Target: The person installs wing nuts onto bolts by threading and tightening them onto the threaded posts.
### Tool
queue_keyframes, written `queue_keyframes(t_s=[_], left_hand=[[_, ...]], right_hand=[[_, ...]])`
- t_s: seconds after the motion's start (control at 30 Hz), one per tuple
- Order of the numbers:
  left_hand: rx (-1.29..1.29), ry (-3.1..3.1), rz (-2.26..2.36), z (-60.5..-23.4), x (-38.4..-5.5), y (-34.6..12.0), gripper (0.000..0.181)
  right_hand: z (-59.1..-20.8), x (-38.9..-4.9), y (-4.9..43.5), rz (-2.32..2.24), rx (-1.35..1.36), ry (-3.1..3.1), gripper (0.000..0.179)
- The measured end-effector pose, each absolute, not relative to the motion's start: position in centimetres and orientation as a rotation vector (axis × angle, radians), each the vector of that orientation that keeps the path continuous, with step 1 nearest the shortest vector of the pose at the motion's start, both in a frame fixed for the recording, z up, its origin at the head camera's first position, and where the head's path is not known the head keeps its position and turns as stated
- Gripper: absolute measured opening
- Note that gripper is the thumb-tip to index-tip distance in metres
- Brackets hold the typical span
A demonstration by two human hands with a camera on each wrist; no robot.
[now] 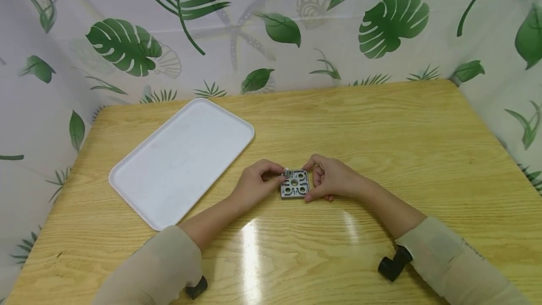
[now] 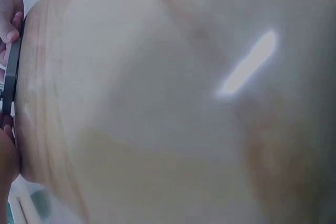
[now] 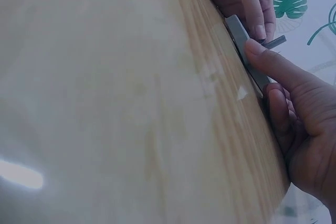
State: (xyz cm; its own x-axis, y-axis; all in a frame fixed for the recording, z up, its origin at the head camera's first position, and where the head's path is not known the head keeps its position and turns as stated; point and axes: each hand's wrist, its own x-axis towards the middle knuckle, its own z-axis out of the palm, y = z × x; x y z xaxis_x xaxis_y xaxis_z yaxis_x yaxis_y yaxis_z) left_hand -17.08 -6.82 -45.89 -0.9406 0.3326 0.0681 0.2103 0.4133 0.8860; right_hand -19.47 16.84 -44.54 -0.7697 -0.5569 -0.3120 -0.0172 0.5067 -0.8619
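Note:
A square grey metal plate [image 1: 295, 191] with several round holes lies on the table between both hands. My right hand [image 1: 336, 178] grips its right side, the thumb at the near corner and the index finger at the far corner. At the plate's far left corner, my left hand [image 1: 256, 185] pinches a small metal pin [image 1: 288, 172]. In the right wrist view the plate [image 3: 245, 45] is seen edge-on, and the pin [image 3: 275, 41] sticks out above it by the left fingertips. The left wrist view catches only the plate's dark edge [image 2: 11, 72]; the pin's lower end is hidden.
A white rectangular tray [image 1: 182, 159] lies at an angle on the wooden table [image 1: 360, 126], left of the hands. Behind the table hangs a leaf-patterned cloth [image 1: 237, 27]. Black wrist devices [image 1: 394, 265] show beneath both sleeves.

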Motion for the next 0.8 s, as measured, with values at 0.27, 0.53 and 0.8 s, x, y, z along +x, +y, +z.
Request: queue_keyframes(t_s=[0.27,0.53,0.8], left_hand=[[0.548,2.585,1.493,-45.8,-17.9,-7.0,0.013],[0.496,2.63,1.4,-45.6,-18.1,-6.6,0.017],[0.374,2.455,1.613,-45.5,-17.0,-6.7,0.046]], right_hand=[[-44.2,-19.6,16.8,-1.23,-0.47,2.182,0.069],[-44.4,-19.6,16.9,-1.231,-0.466,2.183,0.069],[-44.5,-19.4,16.9,-1.229,-0.462,2.187,0.069]])
